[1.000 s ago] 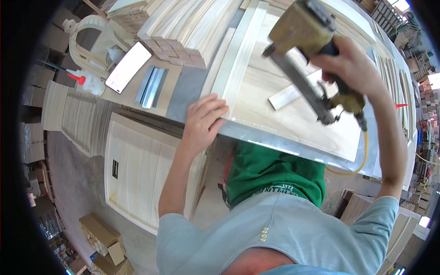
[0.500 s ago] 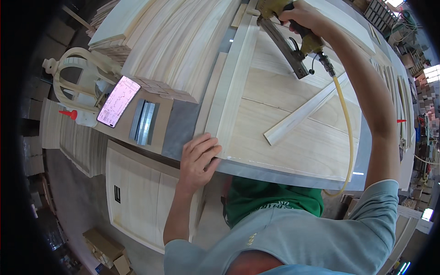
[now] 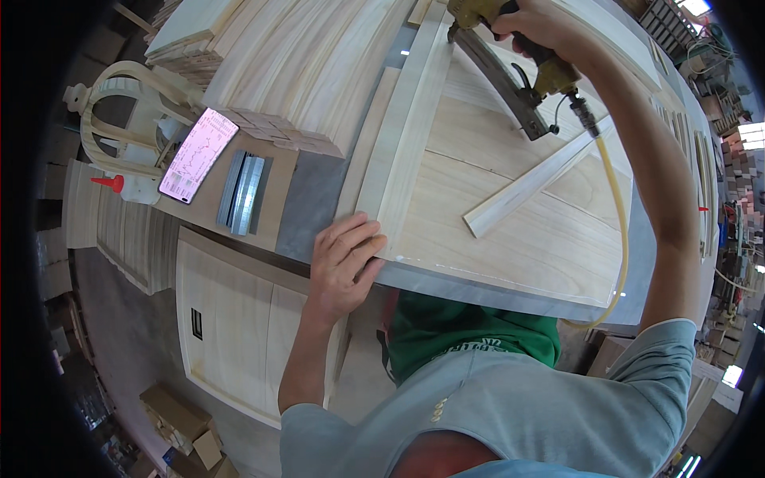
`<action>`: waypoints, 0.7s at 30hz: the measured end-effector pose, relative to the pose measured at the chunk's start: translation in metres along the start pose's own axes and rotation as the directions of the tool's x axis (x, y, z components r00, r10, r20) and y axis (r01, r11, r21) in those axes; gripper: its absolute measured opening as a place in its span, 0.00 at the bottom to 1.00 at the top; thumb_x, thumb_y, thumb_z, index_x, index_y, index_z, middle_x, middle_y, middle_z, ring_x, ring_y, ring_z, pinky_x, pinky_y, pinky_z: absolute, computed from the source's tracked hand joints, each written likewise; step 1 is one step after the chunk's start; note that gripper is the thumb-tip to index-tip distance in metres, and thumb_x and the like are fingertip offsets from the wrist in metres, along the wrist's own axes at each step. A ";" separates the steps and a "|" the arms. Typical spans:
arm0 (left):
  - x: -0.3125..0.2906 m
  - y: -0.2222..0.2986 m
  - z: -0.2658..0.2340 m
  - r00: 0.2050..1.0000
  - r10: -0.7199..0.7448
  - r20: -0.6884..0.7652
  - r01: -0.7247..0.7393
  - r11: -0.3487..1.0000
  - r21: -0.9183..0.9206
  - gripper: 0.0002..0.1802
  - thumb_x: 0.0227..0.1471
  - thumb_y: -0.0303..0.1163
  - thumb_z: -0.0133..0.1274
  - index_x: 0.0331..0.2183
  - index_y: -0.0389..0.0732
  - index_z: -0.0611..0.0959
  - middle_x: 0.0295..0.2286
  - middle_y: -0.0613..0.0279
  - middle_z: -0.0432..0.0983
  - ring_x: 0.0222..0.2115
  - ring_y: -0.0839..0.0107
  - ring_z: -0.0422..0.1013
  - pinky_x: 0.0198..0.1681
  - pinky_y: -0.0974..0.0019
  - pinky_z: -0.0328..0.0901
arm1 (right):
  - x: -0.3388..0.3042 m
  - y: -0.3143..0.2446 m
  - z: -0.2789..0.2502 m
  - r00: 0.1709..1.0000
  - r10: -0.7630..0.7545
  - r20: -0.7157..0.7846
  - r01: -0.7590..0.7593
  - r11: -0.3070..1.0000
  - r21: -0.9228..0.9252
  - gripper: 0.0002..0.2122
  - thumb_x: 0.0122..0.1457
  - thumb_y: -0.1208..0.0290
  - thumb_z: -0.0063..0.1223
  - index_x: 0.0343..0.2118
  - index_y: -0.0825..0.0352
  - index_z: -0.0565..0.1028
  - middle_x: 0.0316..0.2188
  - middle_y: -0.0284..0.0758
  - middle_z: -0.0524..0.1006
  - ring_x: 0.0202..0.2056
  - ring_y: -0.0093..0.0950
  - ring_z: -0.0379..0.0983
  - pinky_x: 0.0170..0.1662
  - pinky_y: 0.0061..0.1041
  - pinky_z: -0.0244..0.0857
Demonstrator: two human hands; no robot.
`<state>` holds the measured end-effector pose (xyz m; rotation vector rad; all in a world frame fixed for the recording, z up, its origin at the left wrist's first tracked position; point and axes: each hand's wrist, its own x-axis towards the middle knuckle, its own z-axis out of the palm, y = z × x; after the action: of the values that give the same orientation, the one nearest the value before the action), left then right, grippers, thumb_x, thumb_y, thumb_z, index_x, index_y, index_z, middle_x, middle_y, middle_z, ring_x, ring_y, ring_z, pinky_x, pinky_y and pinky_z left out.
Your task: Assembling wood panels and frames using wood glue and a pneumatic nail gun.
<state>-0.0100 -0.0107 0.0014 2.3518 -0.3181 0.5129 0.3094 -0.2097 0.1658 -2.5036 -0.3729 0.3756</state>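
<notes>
My right hand (image 3: 535,30) is closed around the grip of a pneumatic nail gun (image 3: 510,84). Its nose is over the far end of a long pale wooden strip (image 3: 410,111), which lies along the left edge of a flat wooden panel (image 3: 510,183). A yellow air hose (image 3: 615,215) hangs from the gun and curves toward my body. At the near end of the strip, my left hand (image 3: 344,259) grips the corner, fingers on top and thumb at the end. A loose wooden strip (image 3: 530,183) lies slantwise on the panel.
Stacked boards (image 3: 295,72) rise left of the strip. Nearby lie a lit phone (image 3: 199,155), bundled metal nail strips (image 3: 243,193) and a glue bottle with a red tip (image 3: 131,187). A framed wooden panel (image 3: 239,311) stands below the table at the left.
The view has shifted slightly, moving the whole scene a little. My left hand keeps its hold at the strip's near end, and the nail gun stays at the far end.
</notes>
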 end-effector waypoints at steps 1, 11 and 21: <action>0.000 0.000 0.000 1.000 0.001 -0.002 -0.001 1.000 0.003 0.18 0.36 0.23 0.62 0.36 0.40 0.82 0.42 0.63 0.75 0.49 0.63 0.68 0.50 0.59 0.60 | 0.001 0.004 0.001 1.000 -0.001 0.005 0.001 1.000 0.010 0.08 0.47 0.69 0.55 0.24 0.71 0.75 0.14 0.33 0.72 0.15 0.24 0.68 0.19 0.25 0.61; 0.000 0.001 0.001 1.000 0.000 -0.007 0.000 1.000 -0.003 0.17 0.37 0.22 0.61 0.35 0.40 0.82 0.42 0.63 0.75 0.49 0.64 0.68 0.51 0.59 0.60 | -0.052 -0.020 0.003 0.997 0.067 0.027 -0.065 0.994 -0.085 0.08 0.48 0.69 0.56 0.25 0.70 0.76 0.15 0.34 0.73 0.16 0.23 0.69 0.20 0.24 0.62; 0.002 0.000 0.003 0.999 0.022 -0.028 -0.022 1.000 0.011 0.18 0.35 0.22 0.62 0.35 0.40 0.82 0.42 0.64 0.75 0.49 0.64 0.68 0.50 0.60 0.61 | -0.060 0.021 0.027 0.982 -0.185 0.039 0.188 0.978 -0.088 0.14 0.51 0.65 0.56 0.32 0.71 0.72 0.20 0.34 0.74 0.19 0.20 0.71 0.23 0.18 0.68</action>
<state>-0.0070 -0.0132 0.0006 2.3517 -0.3296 0.5593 0.2489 -0.2336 0.1429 -2.5263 -0.6450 0.3286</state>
